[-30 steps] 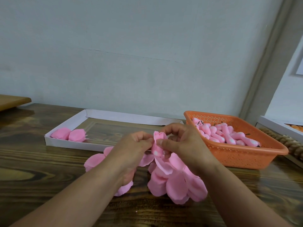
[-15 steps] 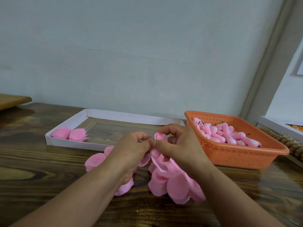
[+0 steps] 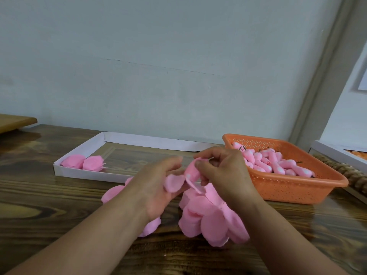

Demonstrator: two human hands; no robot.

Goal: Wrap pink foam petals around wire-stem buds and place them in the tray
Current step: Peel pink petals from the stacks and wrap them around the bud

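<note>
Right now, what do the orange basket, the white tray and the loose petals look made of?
Orange basket: moulded plastic, matte, walls pierced with small holes. White tray: probably thin card, with flat folded walls. Loose petals: soft matte pink foam, thin rounded sheets that overlap and curl.

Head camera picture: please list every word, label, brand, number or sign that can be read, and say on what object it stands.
None can be read.
White cardboard tray: plain, no print.
Orange perforated plastic basket: no label visible.
White sheet on the wall at the right edge: mostly cut off, no text legible.
Pink foam petals and dark wooden table: unmarked.
</note>
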